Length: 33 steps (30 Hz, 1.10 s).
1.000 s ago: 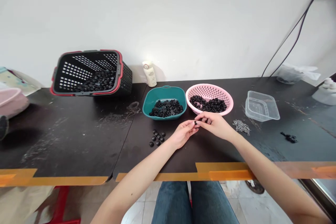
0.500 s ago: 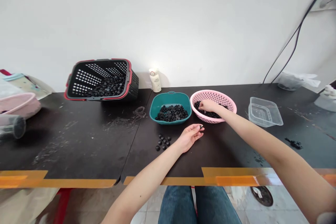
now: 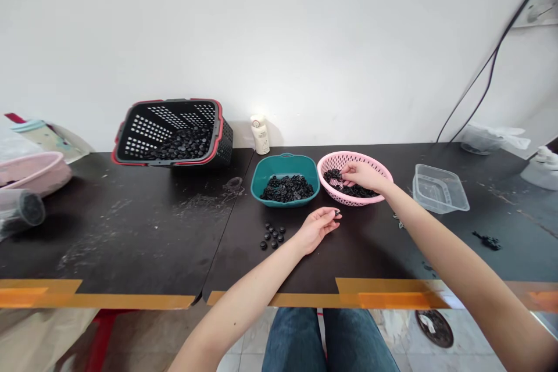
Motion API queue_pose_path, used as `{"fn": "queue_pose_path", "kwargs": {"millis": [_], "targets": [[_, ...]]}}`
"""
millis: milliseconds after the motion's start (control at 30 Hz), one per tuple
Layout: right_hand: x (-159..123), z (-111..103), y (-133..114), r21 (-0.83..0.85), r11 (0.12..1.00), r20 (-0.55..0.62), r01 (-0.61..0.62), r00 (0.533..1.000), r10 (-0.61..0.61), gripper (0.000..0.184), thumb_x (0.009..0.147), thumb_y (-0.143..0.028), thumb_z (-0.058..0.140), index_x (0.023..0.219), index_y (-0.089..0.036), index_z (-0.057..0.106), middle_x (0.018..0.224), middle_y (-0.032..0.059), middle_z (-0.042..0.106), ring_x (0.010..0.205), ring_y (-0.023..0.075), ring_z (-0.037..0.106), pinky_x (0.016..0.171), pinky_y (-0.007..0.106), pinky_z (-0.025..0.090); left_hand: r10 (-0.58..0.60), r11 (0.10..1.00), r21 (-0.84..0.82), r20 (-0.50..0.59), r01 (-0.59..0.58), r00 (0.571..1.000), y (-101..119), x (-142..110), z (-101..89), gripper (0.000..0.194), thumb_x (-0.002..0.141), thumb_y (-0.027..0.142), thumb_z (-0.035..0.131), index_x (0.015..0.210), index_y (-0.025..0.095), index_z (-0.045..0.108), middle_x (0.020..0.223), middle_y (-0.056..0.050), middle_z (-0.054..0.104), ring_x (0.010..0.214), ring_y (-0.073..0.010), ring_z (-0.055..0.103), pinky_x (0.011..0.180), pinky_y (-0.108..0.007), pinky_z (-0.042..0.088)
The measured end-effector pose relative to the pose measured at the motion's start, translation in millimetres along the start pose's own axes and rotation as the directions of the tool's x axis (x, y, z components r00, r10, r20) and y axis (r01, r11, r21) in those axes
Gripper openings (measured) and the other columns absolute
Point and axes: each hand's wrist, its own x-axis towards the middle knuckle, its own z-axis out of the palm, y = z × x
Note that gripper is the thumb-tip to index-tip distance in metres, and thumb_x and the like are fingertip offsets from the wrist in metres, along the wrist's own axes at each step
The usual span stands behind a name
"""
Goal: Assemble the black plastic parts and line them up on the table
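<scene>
Plastic tub [image 3: 284, 164] just left of colander [image 3: 349, 157]

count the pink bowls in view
2: a pink perforated colander on the table, with the right hand reaching into it, and a pink plastic basin at the far left of the view.

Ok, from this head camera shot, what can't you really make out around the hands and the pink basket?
Head view:
The small black piece at the left hand's fingertips: too small to show its shape.
Black pieces in the pink plastic colander: partly hidden by the right hand.
</scene>
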Motion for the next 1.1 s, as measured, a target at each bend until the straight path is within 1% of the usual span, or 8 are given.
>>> {"fn": "queue_pose_path", "kwargs": {"millis": [133,267,367,533,700,900,1000,1100], "targets": [[-49.8,11.4,-4.9,0.302,0.953,-0.074,0.006,0.997,0.017,0.013,0.072,-0.025,0.066,0.079,-0.019,0.057,0.068,0.0034,0.067,0.063,0.0158,0.066,0.058,0.027,0.055,0.176,0.962,0.215,-0.017,-0.168,0.984,-4.0,-5.1,8.6,0.027,0.078,0.035,0.068,0.093,0.012,0.063,0.087,-0.005,0.065,0.072,-0.0085,0.059,0.077,-0.025,0.048],[-84.7,40.6,-5.5,0.382,0.915,-0.175,0.132,0.982,-0.069,0.026,0.075,-0.029,0.065,0.100,-0.020,0.064,0.074,0.0018,0.067,0.063,0.0137,0.065,0.059,0.027,0.055,0.457,0.774,0.497,-0.008,-0.393,0.890,-7.4,-17.5,18.6,0.023,0.088,0.036,0.055,0.098,0.015,0.055,0.086,-0.004,0.063,0.072,-0.0100,0.058,0.071,-0.024,0.048],[-91.2,64.7,4.0,0.455,0.883,-0.155,0.115,0.987,-0.049,0.028,0.075,-0.032,0.066,0.100,-0.020,0.069,0.079,0.0029,0.069,0.063,0.0139,0.065,0.060,0.028,0.055,0.556,0.651,0.615,0.013,-0.445,0.831,-9.9,-23.2,20.9,0.021,0.092,0.034,0.049,0.104,0.017,0.051,0.092,-0.005,0.061,0.079,-0.0117,0.061,0.076,-0.028,0.050],[-91.8,88.0,18.2,0.619,0.785,-0.080,0.014,0.996,0.045,0.028,0.071,-0.033,0.070,0.097,-0.021,0.071,0.083,0.0031,0.072,0.072,0.0172,0.067,0.070,0.034,0.058,0.565,0.626,0.632,0.037,-0.457,0.824,-15.0,-20.8,18.6,0.019,0.092,0.033,0.047,0.104,0.018,0.049,0.096,-0.005,0.057,0.089,-0.0153,0.062,0.081,-0.032,0.052],[-95.3,83.3,16.8,0.637,0.770,-0.037,-0.034,0.997,0.074,0.031,0.071,-0.035,0.071,0.099,-0.021,0.071,0.087,0.0043,0.073,0.079,0.0200,0.069,0.073,0.036,0.057,0.623,0.534,0.736,-0.008,-0.417,0.782,-14.7,-19.1,17.3,0.018,0.093,0.031,0.046,0.106,0.019,0.049,0.096,-0.005,0.057,0.089,-0.0150,0.060,0.082,-0.031,0.050],[-97.5,76.5,13.1,0.674,0.733,0.041,-0.091,0.995,0.086,0.020,0.070,-0.034,0.074,0.082,-0.019,0.071,0.084,0.0045,0.073,0.083,0.0192,0.069,0.075,0.032,0.055,0.641,0.570,0.697,-0.045,-0.436,0.766,-12.8,-16.6,14.3,0.019,0.092,0.033,0.047,0.105,0.019,0.049,0.091,-0.004,0.058,0.084,-0.0137,0.061,0.080,-0.030,0.051],[-97.5,77.4,13.0,0.757,0.643,0.061,-0.119,0.992,0.112,0.019,0.070,-0.031,0.076,0.084,-0.020,0.070,0.085,0.0022,0.072,0.082,0.0163,0.068,0.080,0.031,0.053,0.637,0.572,0.698,-0.045,-0.432,0.770,-13.1,-15.4,13.3,0.019,0.092,0.033,0.048,0.105,0.019,0.049,0.092,-0.004,0.058,0.085,-0.0141,0.061,0.081,-0.031,0.051],[-96.7,78.8,13.8,0.843,0.511,0.103,-0.167,0.983,0.151,0.023,0.072,-0.029,0.074,0.094,-0.022,0.068,0.087,0.0010,0.073,0.082,0.0139,0.068,0.085,0.030,0.052,0.661,0.519,0.736,-0.022,-0.436,0.750,-12.1,-16.4,14.2,0.019,0.091,0.032,0.050,0.106,0.019,0.051,0.096,-0.005,0.059,0.089,-0.0143,0.060,0.082,-0.030,0.051]]}}
